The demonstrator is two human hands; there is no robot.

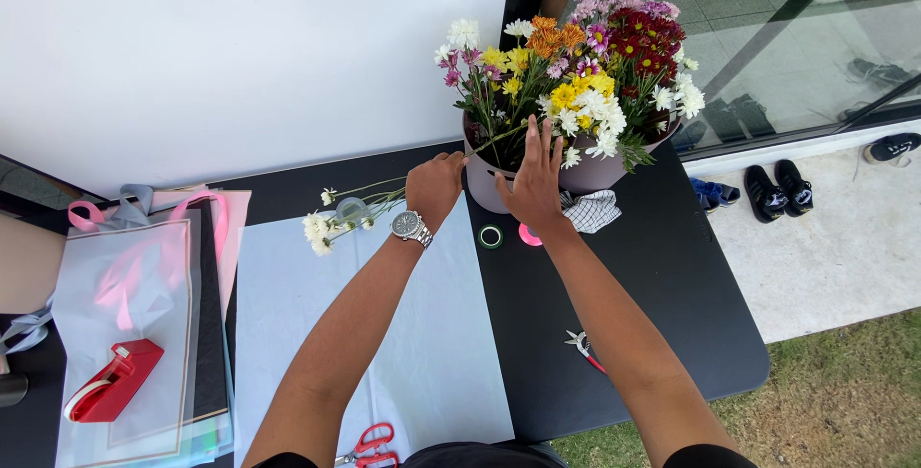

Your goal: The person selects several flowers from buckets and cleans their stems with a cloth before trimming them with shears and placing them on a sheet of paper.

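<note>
At round grey bucket [585, 178]: hands; left [434, 188] gripping thin stems [369, 201]; right [533, 180] splayed.

Bright, even daylight; sharp focus, mild wide-angle edge distortion.

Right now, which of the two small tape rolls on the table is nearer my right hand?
The pink tape roll, partly hidden just below the right hand. The green tape roll lies further left, apart from it on the black table.

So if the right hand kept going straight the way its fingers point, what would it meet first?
Most likely the mixed flowers in the round mauve bucket: the right hand points up over its rim, fingertips already among the green stems, though depth is unclear.
</note>
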